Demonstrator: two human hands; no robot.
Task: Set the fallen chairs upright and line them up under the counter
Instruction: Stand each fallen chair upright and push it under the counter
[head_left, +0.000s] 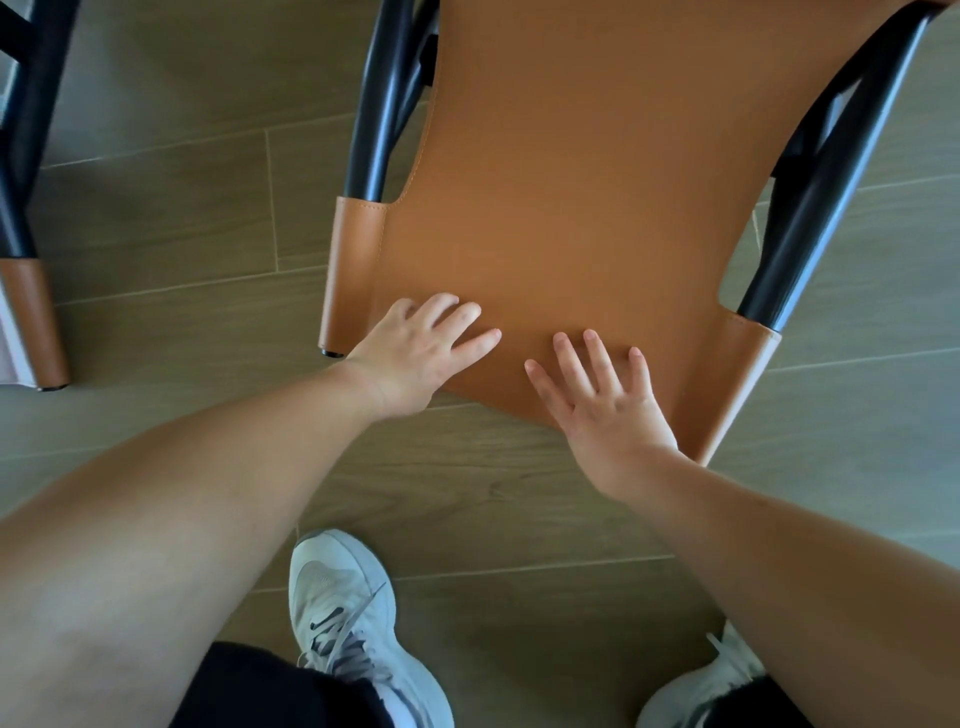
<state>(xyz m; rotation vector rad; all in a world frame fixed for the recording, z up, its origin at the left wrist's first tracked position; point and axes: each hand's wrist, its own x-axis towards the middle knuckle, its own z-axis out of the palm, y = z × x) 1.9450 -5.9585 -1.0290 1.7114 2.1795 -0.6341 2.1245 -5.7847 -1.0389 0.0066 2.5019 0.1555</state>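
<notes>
We have both palms on the tan leather back of the chair (571, 208) in front of us, left hand (415, 358) and right hand (602, 410) spread flat, fingers open, gripping nothing. It appears upright already (the counter itself is out of view), so pushing it into line seems what remains. A second chair (26, 291) stands near at the left edge, its placement unclear.

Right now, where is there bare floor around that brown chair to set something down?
Bare floor lies between the brown chair and the second chair at far left. Another open strip runs between the chair's near edge and the two sneakers. It is crowded at that edge, where the left hand and right hand rest.
</notes>
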